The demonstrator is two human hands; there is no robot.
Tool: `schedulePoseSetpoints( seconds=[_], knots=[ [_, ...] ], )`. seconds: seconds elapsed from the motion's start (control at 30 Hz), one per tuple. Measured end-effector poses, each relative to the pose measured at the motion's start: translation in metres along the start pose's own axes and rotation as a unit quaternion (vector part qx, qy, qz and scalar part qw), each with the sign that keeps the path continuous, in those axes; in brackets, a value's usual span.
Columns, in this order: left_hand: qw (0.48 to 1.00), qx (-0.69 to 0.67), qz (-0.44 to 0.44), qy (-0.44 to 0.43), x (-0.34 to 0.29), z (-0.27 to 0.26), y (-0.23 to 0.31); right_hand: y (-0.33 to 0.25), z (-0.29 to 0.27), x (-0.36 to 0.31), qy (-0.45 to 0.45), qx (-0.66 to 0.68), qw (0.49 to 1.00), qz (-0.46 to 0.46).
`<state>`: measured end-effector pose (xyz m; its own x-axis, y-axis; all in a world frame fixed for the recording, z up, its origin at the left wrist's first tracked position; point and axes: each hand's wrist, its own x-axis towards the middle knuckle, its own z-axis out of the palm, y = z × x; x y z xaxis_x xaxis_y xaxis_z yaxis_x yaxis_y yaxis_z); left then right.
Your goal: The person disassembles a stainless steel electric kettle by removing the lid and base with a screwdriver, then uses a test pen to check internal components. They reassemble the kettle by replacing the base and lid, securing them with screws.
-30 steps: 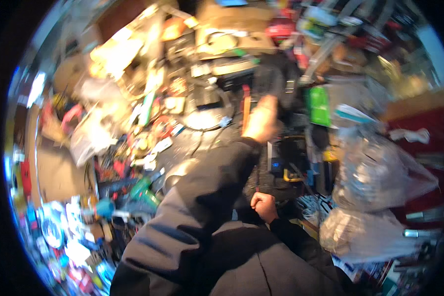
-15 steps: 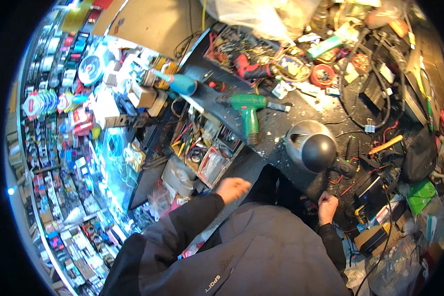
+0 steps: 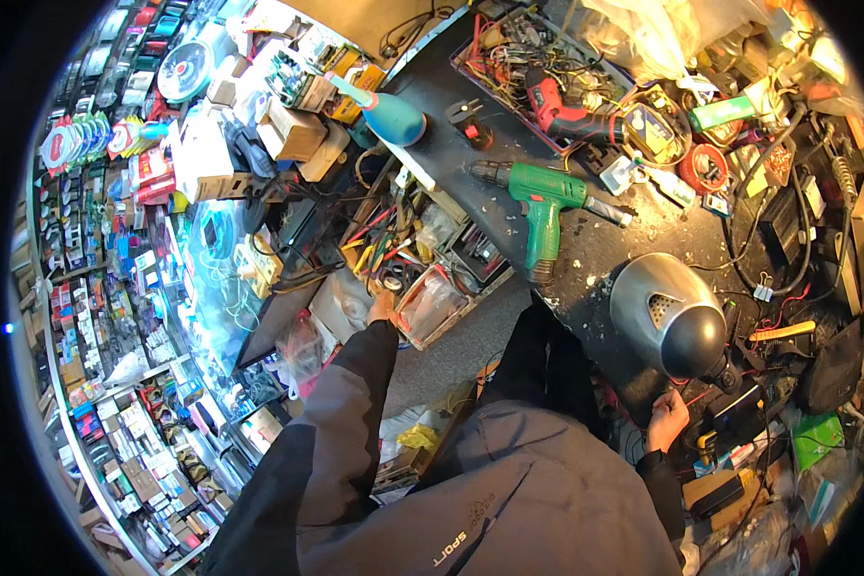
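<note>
My left hand is at the left side of an open drawer full of hand tools and small parts. Its fingers are foreshortened, and whether they grip the drawer's edge cannot be made out. Low at the bench's near edge, my right hand is closed with the fingers curled; what it holds, if anything, is hidden. Just beyond it a steel electric kettle with a black part lies tilted on the dark bench. A green cordless drill rests left of the kettle.
A red-and-black power tool, a teal squeeze bottle and a solder-like red spool are farther back. Cables and a yellow-handled tool clutter the right. Left stands a brightly lit display of packed goods.
My left hand has moved left and away from me, from beside my lap to the drawer. My right hand stays near the bench edge, still closed. The whole view has shifted.
</note>
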<state>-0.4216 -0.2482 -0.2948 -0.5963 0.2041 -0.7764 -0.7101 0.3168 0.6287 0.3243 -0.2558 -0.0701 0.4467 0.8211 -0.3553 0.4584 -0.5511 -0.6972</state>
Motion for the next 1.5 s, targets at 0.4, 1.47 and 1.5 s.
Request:
schedulePoseSetpoints(
  seconds=[0.4,1.47,1.5],
  knots=[
    [0.836,0.499,0.228,0.028,0.023,0.042,0.027,0.012,-0.005,0.008,-0.025,-0.074,0.997,-0.008],
    [0.587,0.699,0.402,-0.077,0.045,0.076,0.153,0.008,-0.013,0.0,-0.037,-0.215,0.976,-0.026],
    [0.612,0.668,0.409,-0.11,0.054,0.052,0.162,0.002,-0.015,-0.005,-0.043,-0.123,0.991,-0.018]
  ],
)
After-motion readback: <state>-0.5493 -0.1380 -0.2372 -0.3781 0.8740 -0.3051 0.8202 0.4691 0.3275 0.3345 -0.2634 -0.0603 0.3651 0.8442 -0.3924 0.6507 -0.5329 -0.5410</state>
